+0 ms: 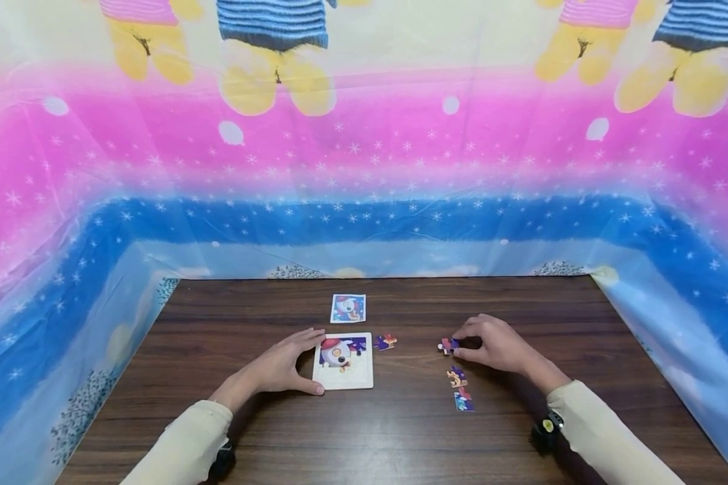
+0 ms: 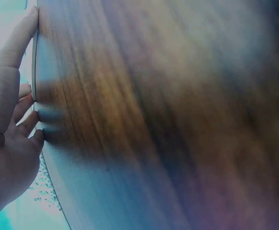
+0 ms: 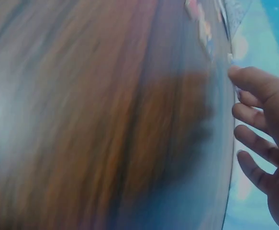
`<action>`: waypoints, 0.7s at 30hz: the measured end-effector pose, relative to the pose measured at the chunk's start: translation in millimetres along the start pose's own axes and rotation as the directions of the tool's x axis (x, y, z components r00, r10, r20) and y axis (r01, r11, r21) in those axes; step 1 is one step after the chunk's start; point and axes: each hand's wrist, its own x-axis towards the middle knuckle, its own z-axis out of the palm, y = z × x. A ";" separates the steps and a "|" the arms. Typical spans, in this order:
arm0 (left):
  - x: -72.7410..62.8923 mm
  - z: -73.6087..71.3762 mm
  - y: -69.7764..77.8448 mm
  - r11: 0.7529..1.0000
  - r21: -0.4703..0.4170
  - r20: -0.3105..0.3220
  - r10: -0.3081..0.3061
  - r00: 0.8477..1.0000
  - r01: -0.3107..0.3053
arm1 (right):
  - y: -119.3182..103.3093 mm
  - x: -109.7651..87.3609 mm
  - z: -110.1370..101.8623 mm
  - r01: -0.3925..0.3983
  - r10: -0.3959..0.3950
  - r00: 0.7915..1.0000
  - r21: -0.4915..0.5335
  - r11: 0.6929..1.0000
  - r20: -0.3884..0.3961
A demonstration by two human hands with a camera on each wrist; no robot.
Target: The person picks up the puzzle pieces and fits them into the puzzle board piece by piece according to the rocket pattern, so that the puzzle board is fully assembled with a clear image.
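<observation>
A white-framed jigsaw puzzle board (image 1: 356, 378) lies on the table, partly filled with a picture of a white animal in a red hat. My left hand (image 1: 277, 364) grips its left side, thumb at the lower corner and fingertips at the upper one. To the right, my right hand (image 1: 496, 345) pinches a purple and red puzzle piece (image 1: 445, 347) between thumb and fingers, at the table surface. In the left wrist view the left hand (image 2: 10, 120) shows at the edge. The right wrist view has the right hand (image 3: 268, 124), its held piece mostly hidden.
A small picture card (image 1: 348, 308) lies behind the board. One loose puzzle piece (image 1: 385, 342) sits just right of the board. Two more, an orange and purple piece (image 1: 456, 376) and a blue and red piece (image 1: 464, 400), lie nearer me. Patterned cloth (image 1: 364, 222) encloses the wooden table (image 1: 400, 444).
</observation>
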 end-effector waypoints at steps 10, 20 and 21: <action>-0.6 -0.5 -0.2 1.000 -0.010 0.004 -0.001 1.000 0.001 | -38.7 28.3 6.2 0.025 -0.022 0.996 0.034 0.999 -0.081; -1.0 -0.9 0.2 1.000 -0.011 0.002 0.006 1.000 -0.006 | -70.3 54.9 21.1 0.070 -0.066 0.992 0.037 0.997 -0.104; -1.2 -1.0 0.2 1.000 -0.010 0.001 0.005 1.000 -0.005 | -73.5 57.1 22.5 0.070 -0.066 0.993 0.037 0.997 -0.101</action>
